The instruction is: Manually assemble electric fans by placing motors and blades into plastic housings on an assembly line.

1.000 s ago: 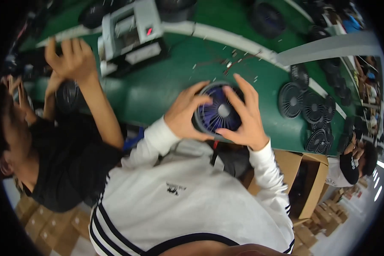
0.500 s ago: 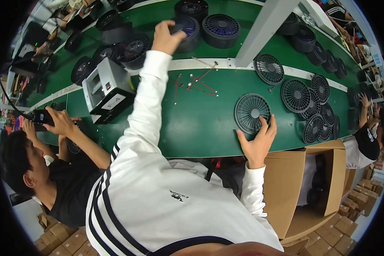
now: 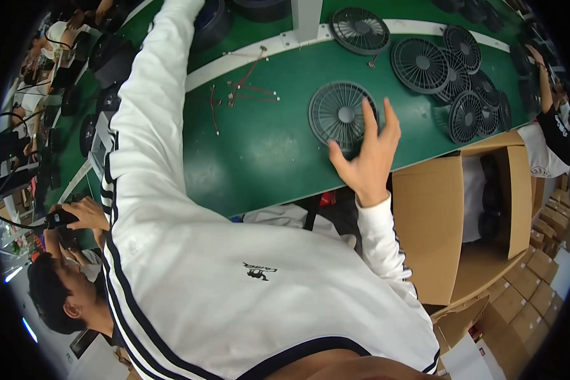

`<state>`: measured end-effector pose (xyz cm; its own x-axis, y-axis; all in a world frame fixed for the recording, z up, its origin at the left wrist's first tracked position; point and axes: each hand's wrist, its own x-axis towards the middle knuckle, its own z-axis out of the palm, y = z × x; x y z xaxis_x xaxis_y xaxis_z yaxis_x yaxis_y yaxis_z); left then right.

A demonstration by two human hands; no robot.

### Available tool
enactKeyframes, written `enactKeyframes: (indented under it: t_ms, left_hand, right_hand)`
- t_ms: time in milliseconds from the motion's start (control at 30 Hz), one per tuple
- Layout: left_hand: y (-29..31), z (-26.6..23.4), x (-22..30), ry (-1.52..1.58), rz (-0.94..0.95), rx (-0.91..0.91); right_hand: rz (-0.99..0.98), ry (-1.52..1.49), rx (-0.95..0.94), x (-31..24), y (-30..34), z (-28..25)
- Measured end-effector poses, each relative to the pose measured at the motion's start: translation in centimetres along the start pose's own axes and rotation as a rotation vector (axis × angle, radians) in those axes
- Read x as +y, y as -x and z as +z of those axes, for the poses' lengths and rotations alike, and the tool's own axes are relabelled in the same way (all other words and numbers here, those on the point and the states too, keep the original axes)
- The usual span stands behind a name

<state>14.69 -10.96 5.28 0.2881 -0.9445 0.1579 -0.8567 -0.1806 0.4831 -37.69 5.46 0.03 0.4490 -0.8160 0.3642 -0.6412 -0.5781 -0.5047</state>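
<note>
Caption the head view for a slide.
Right hand, fingers spread, at a dark round grille on a green workbench; left arm extends past the top edge.

The left hand is out of view.

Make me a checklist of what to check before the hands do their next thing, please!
1. Right hand is free: ok, the fingers are spread and grip nothing.
2. Left hand can be seen: not ok, it's past the top edge; only its white sleeve shows.
3. Nearest round grille rests on the green table: ok.
4. Right hand is clear of that grille: cannot tell, the fingers overlap its edge in this view.
5. Red wires are away from that grille: ok, they lie to its left with a gap.
6. Cardboard box is open: ok, its inside shows.
</note>
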Motion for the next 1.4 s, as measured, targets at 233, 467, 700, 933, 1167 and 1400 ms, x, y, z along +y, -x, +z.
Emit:
enactKeyframes:
  t_ms: [233, 467, 700, 933, 1167, 1400]
  left_hand:
    - [21.0, -3.0, 5.9, 1.008, -0.093, 0.469]
    - [42.7, 5.5, 9.5, 1.927, -0.518, -0.06]
    - [46.7, 6.5, 13.0, 0.946, -0.306, 0.395]
    - [46.8, 8.5, 13.8, 0.73, -0.046, 0.539]
    - [46.7, 5.3, 10.3, 0.867, -0.022, 0.273]
    - [45.3, 7.0, 11.7, 0.931, -0.306, 0.346]
  right_hand:
    - [-0.229, 0.132, -0.216, -1.1, 0.8, -0.4]
    - [-0.292, 0.017, -0.231, 0.8, 2.5, -0.8]
    - [-0.289, -0.118, -0.329, -1.5, 0.4, -0.6]
    - [-0.617, -0.162, -0.47, -10.9, -3.0, 0.4]
    - [-0.661, -0.297, -0.551, -10.6, -6.2, 1.2]
    - [-0.746, -0.176, -0.535, -11.7, -6.2, 1.7]
